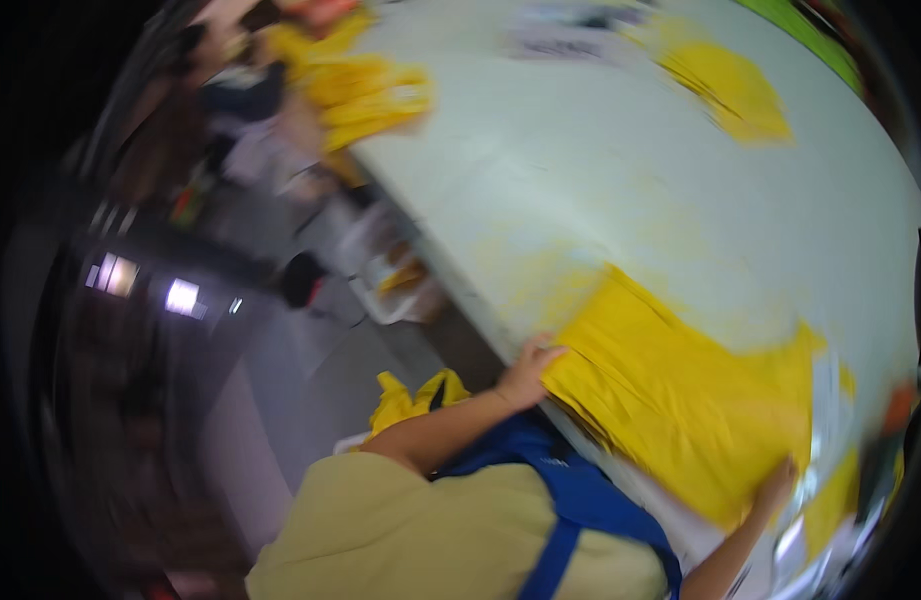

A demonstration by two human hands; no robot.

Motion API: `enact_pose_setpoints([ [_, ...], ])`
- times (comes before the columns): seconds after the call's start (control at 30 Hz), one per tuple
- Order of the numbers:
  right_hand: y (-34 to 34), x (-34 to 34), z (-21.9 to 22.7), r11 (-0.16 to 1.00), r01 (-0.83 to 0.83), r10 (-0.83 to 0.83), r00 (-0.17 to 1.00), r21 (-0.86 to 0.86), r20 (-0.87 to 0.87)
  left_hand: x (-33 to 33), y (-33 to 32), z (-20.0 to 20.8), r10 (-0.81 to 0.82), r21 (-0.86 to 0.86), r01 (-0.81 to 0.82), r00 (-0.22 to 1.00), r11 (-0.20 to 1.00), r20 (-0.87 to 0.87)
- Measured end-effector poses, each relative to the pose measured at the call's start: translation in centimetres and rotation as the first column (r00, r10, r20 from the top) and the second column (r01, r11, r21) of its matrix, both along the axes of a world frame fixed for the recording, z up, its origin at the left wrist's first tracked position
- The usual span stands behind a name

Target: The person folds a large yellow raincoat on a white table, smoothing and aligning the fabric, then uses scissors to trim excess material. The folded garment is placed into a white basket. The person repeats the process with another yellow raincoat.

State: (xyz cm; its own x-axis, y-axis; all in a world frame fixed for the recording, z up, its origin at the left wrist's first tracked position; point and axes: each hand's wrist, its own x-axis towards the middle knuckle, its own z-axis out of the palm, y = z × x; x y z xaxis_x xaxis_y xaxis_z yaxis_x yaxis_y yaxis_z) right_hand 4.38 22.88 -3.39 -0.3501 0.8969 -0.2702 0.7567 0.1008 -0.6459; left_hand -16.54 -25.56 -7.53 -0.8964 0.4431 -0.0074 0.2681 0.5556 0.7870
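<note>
Pale-yellow cloth shirt (420,530) | creased yellow fabric sheet (680,395) on white bench's (580,150) near edge | left hand (526,374) gripping its left corner, right hand (777,485) at opposite side (grip unclear), probably keeping it spread

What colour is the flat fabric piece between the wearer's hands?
The flat fabric piece is yellow, clearest in the head view.

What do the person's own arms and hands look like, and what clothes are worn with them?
The left hand and right hand look ungloved, and both forearms are bare. The left arm comes out of a short sleeve of a pale yellow shirt, worn with a blue apron. Blur hides finer details.
</note>
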Motion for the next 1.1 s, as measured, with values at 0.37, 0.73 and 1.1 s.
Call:
enact_pose_setpoints([
  [0.37,5.8,3.5,-5.5,0.680,-0.498,0.215,0.837,0.539,0.502,0.6,-1.3,3.6,-0.220,-0.280,0.238,0.971,0.930,0.094],
  [0.73,2.9,-0.8,-1.7,0.610,-0.378,0.110,0.911,0.697,0.398,-6.7,12.4,4.6,-0.528,-0.501,0.397,0.836,0.769,-0.148],
  [1.1,1.8,-1.2,-5.5,0.499,-0.548,0.429,0.829,0.671,0.358,-7.6,14.9,-3.7,-0.567,-0.537,0.337,0.746,0.774,-0.349],
])
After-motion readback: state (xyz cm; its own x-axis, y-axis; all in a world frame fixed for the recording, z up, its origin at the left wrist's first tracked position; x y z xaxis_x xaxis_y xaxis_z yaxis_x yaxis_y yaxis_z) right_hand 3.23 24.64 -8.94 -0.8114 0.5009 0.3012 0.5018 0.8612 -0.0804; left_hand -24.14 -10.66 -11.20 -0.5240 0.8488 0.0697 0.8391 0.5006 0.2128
